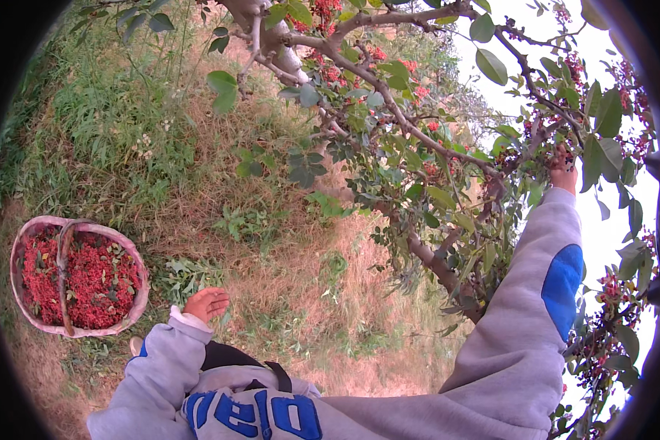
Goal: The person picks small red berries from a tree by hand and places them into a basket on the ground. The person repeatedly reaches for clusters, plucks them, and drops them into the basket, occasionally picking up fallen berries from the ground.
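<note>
My right hand [564,169] is stretched up among the branches of a tree, at the upper right. Its fingers are partly covered by dark berry clusters [507,158] and green leaves [602,159], so their grip is unclear. Low at the left, my left hand [206,304] hangs over the grass with its fingers extended and nothing in it. Left of it, apart from the hand, a round basket [140,300] with a wooden handle [62,264] stands on the ground. Many small red berry clusters [99,280] with a few leaves fill the basket.
A thick tree branch [429,256] crosses below my right arm, and thinner branches [388,96] spread above. More red clusters [330,74] hang near the pale trunk [278,41]. Dry grass [286,220] and green weeds [99,121] cover the ground. Further berries [610,291] hang at the right edge.
</note>
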A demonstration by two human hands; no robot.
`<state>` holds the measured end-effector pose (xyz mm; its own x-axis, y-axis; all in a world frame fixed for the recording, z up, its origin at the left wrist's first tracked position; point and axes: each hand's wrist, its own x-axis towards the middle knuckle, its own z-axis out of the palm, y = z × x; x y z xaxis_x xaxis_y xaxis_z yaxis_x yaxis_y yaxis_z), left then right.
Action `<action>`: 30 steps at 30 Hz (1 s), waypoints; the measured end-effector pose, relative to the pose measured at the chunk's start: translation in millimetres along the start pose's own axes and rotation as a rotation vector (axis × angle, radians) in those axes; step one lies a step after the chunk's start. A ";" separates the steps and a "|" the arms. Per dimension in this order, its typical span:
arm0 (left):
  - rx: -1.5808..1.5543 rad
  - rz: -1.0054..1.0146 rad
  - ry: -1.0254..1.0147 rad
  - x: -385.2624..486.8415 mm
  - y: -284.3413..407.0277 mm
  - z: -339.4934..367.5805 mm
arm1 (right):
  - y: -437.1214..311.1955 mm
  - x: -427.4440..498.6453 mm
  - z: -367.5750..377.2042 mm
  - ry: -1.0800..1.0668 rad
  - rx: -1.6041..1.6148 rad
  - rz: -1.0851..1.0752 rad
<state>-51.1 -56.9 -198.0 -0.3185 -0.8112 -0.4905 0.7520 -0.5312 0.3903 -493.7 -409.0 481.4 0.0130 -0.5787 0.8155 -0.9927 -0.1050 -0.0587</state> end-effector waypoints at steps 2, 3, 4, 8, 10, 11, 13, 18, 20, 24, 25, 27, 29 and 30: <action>0.029 0.033 -0.002 1.7 -0.5 1.3 | 6.8 3.1 -3.2 -0.042 -0.020 -0.009; -0.012 0.011 0.016 2.4 -0.5 2.5 | 10.0 3.0 -5.1 -0.055 -0.035 -0.009; 0.030 0.018 0.015 2.9 0.3 3.5 | 12.9 1.9 -6.8 -0.057 -0.050 -0.005; 0.010 -0.002 -0.014 3.9 6.1 6.3 | 26.5 -11.9 -12.9 0.032 -0.082 0.045; -0.005 0.000 -0.028 1.6 8.0 5.4 | 37.0 -18.1 -13.5 0.098 -0.036 0.100; -0.009 0.001 -0.029 0.1 9.1 4.1 | 43.6 -19.0 -12.8 0.061 -0.102 0.048; -0.023 -0.005 -0.029 -2.8 11.3 1.3 | 58.9 -16.2 -10.9 0.039 -0.139 0.014; -0.053 -0.013 -0.024 -7.8 14.0 -7.7 | 70.9 -6.0 -8.6 -0.083 -0.127 -0.055; -0.076 0.001 -0.048 -8.2 13.4 -12.1 | 47.8 -11.2 -17.0 -0.322 0.227 0.064; -0.082 0.003 -0.049 -7.6 8.7 -18.4 | -39.7 -45.9 -9.7 0.045 0.699 0.622; -0.086 0.012 -0.066 -7.1 6.8 -18.8 | -60.4 -52.5 -10.2 0.077 0.743 0.660; -0.060 0.001 -0.039 -5.9 3.8 -18.2 | -87.5 -71.7 -12.0 0.039 0.671 0.568; -0.065 0.010 -0.042 -5.3 1.3 -16.1 | -106.1 -83.0 -14.8 0.011 0.778 0.584; -0.052 0.019 -0.039 -4.8 0.1 -14.8 | -111.5 -88.1 -13.0 0.112 0.769 0.483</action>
<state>-40.9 -49.4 -207.1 -0.3257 -0.8304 -0.4521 0.7867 -0.5032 0.3575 -385.7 -335.8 423.7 -0.4348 -0.6220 0.6512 -0.5336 -0.4046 -0.7427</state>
